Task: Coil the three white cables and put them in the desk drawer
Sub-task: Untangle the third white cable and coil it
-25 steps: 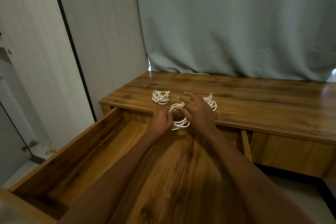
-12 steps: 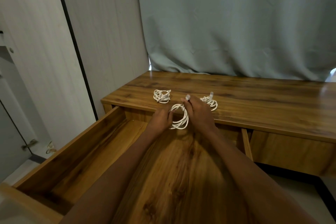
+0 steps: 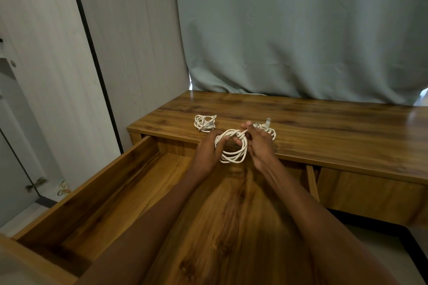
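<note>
A coiled white cable (image 3: pixel 234 154) hangs between my hands above the back of the open desk drawer (image 3: pixel 129 183). My left hand (image 3: pixel 207 152) grips the coil's left side. My right hand (image 3: pixel 258 146) pinches the wrapped top of the coil with thumb and fingers. A second coiled white cable (image 3: pixel 205 122) lies on the desk top (image 3: pixel 324 127) to the left. A third coiled cable (image 3: pixel 268 128), its plug sticking up, lies on the desk just behind my right hand, partly hidden by it.
The drawer is pulled far out toward me, its wooden floor bare. A closed drawer front (image 3: pixel 370 194) sits to the right. A grey curtain (image 3: pixel 301 30) hangs behind the desk, and a pale wardrobe panel (image 3: pixel 69 53) stands at left.
My right hand's fingers have closed onto the top of the coil and wound the cable end round it. The coil has lifted slightly and stands more upright between both hands.
</note>
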`<state>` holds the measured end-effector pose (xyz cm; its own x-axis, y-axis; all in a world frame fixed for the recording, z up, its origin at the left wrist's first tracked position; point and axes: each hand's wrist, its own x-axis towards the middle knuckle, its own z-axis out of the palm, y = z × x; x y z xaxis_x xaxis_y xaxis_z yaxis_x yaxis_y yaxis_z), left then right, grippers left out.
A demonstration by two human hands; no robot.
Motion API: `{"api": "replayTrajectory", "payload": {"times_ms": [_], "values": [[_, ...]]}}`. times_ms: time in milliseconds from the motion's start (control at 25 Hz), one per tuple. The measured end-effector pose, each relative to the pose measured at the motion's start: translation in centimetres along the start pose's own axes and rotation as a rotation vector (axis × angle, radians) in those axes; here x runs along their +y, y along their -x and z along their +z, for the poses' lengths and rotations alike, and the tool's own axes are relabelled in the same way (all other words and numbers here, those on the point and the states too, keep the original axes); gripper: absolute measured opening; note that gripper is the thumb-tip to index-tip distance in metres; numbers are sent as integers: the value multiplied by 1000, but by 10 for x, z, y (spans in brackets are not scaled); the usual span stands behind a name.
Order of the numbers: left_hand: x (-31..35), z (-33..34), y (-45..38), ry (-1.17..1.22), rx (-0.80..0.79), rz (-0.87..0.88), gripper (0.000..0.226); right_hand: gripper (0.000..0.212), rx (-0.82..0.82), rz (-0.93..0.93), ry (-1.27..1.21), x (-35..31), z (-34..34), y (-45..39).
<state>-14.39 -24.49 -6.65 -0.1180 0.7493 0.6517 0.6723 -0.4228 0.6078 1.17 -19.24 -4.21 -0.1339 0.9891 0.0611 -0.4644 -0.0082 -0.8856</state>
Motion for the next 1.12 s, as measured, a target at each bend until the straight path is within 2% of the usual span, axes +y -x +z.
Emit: {"api": "replayTrajectory", "payload": {"times_ms": [80,200,280,440,560,640,760,920,1040,1120], "values": [[-4,-1,1,1,-17,10,20,17,-7,36,-47,2,2,1],[-9,-4,3,4,-9,6,20,33,-7,81,-69,1,4,2],[-10,-4,4,8,-9,6,19,28,-28,132,-53,2,6,4],[-12,-1,4,-2,-12,-6,19,35,-26,137,121,9,8,5],[-19,0,3,28,52,-67,22,31,-195,103,240,11,7,7],[-24,-2,2,104,42,-111,22,29,-267,3,391,13,6,7],[-16,-7,0,338,-26,-199,26,25,-256,-241,647,19,5,7],[-4,-17,-5,629,-125,-507,35,28,-164,-339,722,21,-5,-1],[-11,-24,-6,743,-222,-564,31,25,-136,-398,807,22,-13,-6],[-11,-25,-5,770,-227,-567,30,26,-122,-442,876,25,-15,-7]]}}
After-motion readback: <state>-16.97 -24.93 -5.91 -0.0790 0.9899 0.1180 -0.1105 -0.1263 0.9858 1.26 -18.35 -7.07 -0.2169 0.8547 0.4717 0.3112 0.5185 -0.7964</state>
